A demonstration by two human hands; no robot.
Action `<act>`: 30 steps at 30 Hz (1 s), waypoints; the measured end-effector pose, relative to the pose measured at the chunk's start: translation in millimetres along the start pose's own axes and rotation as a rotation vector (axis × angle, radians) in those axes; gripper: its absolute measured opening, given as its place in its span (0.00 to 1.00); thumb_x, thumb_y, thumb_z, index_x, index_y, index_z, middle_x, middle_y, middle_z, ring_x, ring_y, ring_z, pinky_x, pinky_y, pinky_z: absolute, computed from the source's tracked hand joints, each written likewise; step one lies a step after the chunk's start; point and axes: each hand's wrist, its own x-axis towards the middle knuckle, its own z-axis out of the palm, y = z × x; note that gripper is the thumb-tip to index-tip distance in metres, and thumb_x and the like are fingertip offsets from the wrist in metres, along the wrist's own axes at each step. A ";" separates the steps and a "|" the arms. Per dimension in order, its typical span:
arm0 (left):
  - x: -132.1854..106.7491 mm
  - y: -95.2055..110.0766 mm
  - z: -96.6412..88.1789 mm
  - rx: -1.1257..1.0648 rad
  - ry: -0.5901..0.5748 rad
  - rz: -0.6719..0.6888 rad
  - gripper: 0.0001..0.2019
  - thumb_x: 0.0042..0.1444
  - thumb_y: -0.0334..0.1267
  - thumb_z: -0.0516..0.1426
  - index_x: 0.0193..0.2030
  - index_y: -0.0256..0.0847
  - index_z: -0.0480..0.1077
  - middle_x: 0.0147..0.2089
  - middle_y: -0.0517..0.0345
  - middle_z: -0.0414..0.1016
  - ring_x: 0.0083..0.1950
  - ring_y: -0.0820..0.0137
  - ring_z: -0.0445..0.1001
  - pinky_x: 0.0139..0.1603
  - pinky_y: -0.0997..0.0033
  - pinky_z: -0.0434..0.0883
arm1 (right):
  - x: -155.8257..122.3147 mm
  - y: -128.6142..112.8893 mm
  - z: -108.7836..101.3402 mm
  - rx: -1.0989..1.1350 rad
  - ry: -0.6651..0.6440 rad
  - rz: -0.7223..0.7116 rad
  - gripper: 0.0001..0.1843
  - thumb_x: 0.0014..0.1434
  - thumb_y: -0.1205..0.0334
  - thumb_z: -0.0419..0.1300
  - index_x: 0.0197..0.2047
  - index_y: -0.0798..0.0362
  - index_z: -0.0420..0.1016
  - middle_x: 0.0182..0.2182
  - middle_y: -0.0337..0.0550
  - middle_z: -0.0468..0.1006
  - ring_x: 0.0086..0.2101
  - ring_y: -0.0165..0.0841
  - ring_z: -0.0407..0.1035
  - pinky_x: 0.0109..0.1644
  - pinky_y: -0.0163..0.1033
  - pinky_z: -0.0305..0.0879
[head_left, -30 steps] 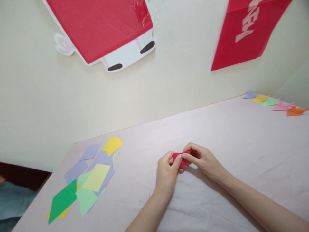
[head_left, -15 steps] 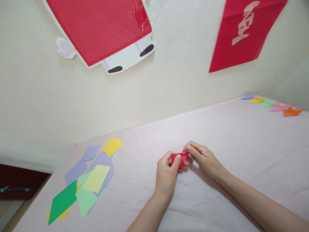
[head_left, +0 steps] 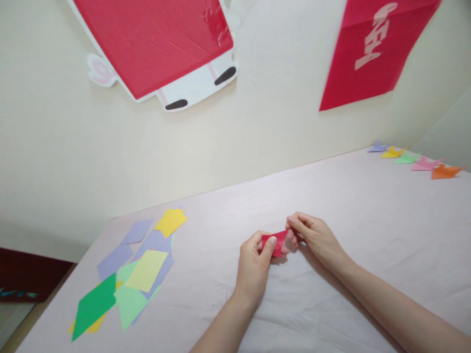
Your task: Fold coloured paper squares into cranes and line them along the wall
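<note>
A small piece of folded red paper (head_left: 274, 242) is held just above the cloth in the middle front of the view. My left hand (head_left: 259, 250) is closed on it, thumb on top and fingers beneath. At the paper's upper right corner, my right hand (head_left: 303, 229) has its thumb and forefinger pinched together at the tip. The fingers of both hands hide parts of the paper's edges.
A light cloth-covered table (head_left: 228, 206) runs up to the wall. Several coloured paper sheets (head_left: 147, 271) lie overlapping at left. Folded paper figures (head_left: 406, 157) stand in a row at far right. Red decorations (head_left: 375, 54) hang on the wall.
My right hand has shifted slightly right and up. The red paper's top flap, rolled or bent before, now looks flatter and more spread out. My left hand keeps its hold.
</note>
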 end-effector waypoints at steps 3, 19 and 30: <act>-0.1 -1.1 -1.0 -0.004 0.008 -0.010 0.18 0.59 0.51 0.59 0.38 0.35 0.72 0.30 0.49 0.81 0.29 0.67 0.79 0.32 0.72 0.74 | 1.1 -0.6 -5.9 0.004 0.064 -0.003 0.27 0.57 0.34 0.56 0.26 0.51 0.66 0.17 0.34 0.67 0.18 0.28 0.60 0.22 0.34 0.59; 5.9 3.9 -2.7 -0.029 -0.066 -0.073 0.21 0.55 0.54 0.62 0.37 0.34 0.73 0.30 0.47 0.81 0.30 0.68 0.79 0.29 0.76 0.68 | -6.3 -7.0 6.0 -0.116 -0.127 0.002 0.24 0.55 0.39 0.61 0.24 0.52 0.67 0.18 0.32 0.65 0.20 0.27 0.57 0.25 0.33 0.54; 7.3 6.5 -3.9 -0.042 -0.069 -0.109 0.20 0.53 0.54 0.62 0.36 0.34 0.72 0.31 0.46 0.82 0.28 0.67 0.79 0.27 0.76 0.67 | -5.4 -3.1 4.4 -0.045 -0.071 0.031 0.27 0.54 0.36 0.60 0.23 0.52 0.65 0.16 0.33 0.66 0.17 0.26 0.59 0.21 0.33 0.56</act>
